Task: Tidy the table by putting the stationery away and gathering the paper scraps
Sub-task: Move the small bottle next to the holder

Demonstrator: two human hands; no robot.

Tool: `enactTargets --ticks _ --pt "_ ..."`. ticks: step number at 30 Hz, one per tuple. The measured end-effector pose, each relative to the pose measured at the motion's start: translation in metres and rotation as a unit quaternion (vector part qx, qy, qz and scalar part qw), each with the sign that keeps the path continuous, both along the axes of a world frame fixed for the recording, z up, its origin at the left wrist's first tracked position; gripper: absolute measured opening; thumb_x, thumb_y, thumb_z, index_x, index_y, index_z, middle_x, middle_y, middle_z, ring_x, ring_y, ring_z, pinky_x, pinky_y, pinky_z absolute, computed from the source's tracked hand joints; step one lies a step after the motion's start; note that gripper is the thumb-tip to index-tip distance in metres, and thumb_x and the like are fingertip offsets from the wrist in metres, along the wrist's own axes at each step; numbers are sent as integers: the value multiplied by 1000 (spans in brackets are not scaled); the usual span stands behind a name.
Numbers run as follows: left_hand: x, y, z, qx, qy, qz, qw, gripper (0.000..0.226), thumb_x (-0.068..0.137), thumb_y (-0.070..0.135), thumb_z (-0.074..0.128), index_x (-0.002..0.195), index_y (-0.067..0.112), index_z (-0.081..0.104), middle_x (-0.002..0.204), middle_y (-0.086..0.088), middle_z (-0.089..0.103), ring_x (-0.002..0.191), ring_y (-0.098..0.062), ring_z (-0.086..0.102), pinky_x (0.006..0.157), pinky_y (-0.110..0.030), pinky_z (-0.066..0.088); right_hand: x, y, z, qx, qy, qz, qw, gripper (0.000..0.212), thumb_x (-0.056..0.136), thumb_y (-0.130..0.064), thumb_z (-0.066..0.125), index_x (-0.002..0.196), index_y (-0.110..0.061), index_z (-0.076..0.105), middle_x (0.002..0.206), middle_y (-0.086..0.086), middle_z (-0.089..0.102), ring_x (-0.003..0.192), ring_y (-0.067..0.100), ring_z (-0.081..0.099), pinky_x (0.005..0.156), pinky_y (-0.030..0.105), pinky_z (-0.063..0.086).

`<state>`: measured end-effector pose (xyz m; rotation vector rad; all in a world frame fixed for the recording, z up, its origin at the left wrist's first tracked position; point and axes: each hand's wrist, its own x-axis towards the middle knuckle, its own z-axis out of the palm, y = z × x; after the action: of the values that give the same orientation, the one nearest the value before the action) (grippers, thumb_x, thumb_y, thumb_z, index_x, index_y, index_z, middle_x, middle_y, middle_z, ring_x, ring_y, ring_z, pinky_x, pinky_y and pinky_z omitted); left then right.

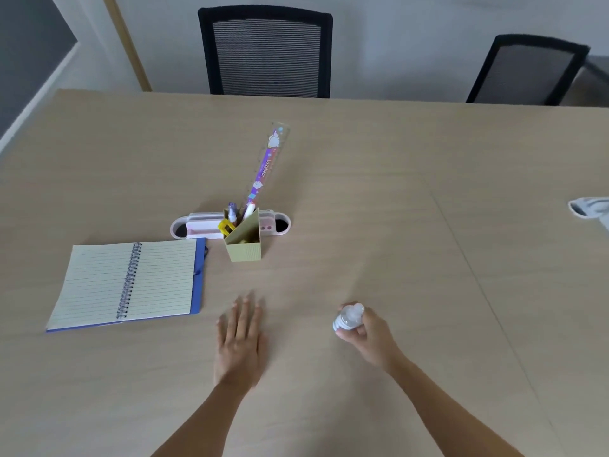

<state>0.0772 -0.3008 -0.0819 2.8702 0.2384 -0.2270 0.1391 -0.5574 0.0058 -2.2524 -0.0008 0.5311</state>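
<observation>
Right hand [365,334] closed around a wad of paper scraps [348,316], well right of and nearer than the pen holder [244,240]. Left hand [240,341] flat and spread on bare tabletop [379,209], just nearer than that holder. Ruler [266,166] and markers [232,214] upright inside it; pink tray [201,225] right behind, open spiral notebook [128,285] left.

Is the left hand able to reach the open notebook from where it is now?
Probably yes. The left hand lies flat and empty on the table, and the notebook sits just to its left with only bare tabletop between them. The pen holder stands farther back, out of the way.
</observation>
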Motion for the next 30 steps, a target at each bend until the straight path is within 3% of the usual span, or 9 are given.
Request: enactTargets --ticks 3,6,9,16,20,24,26,27,30 --pt "1 -2 -2 9 -19 -3 1000 59 93 37 27 150 21 25 160 -3 22 148 -26 19 118 -48 14 42 31 -13 3 -36 -41 999 22 73 -29 75 89 -26 60 90 8 68 80 21 65 72 24 48" --pt "2 -2 -4 10 -24 0 1000 59 92 37 30 150 23 24 160 -2 21 148 -26 19 118 -48 15 90 64 -21 12 -63 -45 997 45 65 -52 58 91 -15 60 84 10 68 83 26 62 70 28 42" --pt "1 -1 -5 10 -35 1 999 59 93 36 31 150 23 23 160 -1 19 148 -26 20 117 -48 14 128 95 -22 20 -67 -43 997 47 66 -45 59 97 -10 58 87 14 68 89 30 59 73 29 39" --pt "0 -1 -7 9 -55 0 998 61 92 33 35 150 24 23 160 -2 22 148 -23 12 117 -47 13 176 129 -35 32 -100 -52 993 38 77 -22 71 109 -6 56 98 15 68 99 35 59 86 42 48" --pt "0 1 -9 8 -49 -12 999 60 91 34 37 149 23 26 159 -2 24 147 -23 13 117 -44 7 170 125 -34 33 -53 -50 997 61 74 -24 76 123 -12 43 111 7 59 102 26 57 81 32 43" --pt "5 5 6 -19 30 -20 999 60 94 38 27 151 25 16 161 0 5 150 -25 8 120 -44 -4 130 94 -37 -25 -2 -42 999 79 72 -33 75 135 -19 29 127 13 52 113 34 56 97 46 47" --pt "12 14 23 -80 92 -35 992 60 97 34 31 152 25 9 162 1 -8 151 -23 -4 121 -45 -4 99 81 -32 -47 4 -44 998 74 75 -32 73 135 -18 32 126 16 53 115 36 55 99 46 46" --pt "13 21 37 -137 117 -26 983 59 98 32 36 152 23 13 163 -1 -3 151 -22 -1 121 -43 0 81 77 -28 -62 -7 -36 997 69 78 -30 71 134 -15 34 125 18 54 116 36 53 99 43 45" --pt "-5 53 81 -370 108 125 914 56 96 27 51 148 21 31 156 -4 33 141 -20 36 116 -29 27 32 85 -16 -96 -53 -2 994 54 81 -21 70 127 -7 45 119 23 58 113 35 56 96 39 42"
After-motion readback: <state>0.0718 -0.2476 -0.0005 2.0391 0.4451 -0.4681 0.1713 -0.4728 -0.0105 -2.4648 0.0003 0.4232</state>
